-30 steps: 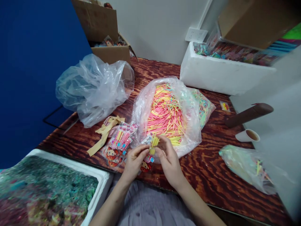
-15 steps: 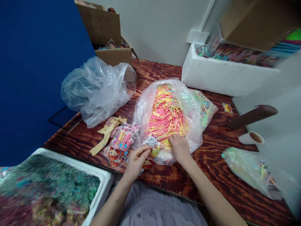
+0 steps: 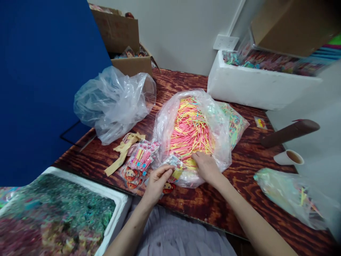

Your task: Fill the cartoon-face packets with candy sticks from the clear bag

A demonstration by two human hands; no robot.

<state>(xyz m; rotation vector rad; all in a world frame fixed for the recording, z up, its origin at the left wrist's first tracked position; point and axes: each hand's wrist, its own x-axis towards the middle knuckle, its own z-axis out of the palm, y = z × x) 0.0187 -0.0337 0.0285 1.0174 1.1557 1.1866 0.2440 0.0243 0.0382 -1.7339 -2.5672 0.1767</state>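
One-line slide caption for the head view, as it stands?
Right hand reaches into the bag of pink and yellow sticks while left hand holds a small printed packet.

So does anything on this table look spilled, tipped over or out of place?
Nothing looks spilled. The brown tube lies on its side beside the paper cup, which stands upright. One small packet lies alone, apart from the rest.

The wooden table (image 3: pixel 239 206) bears plastic bags (image 3: pixel 114 101), a foam box (image 3: pixel 255 87) and a paper cup (image 3: pixel 289 157).
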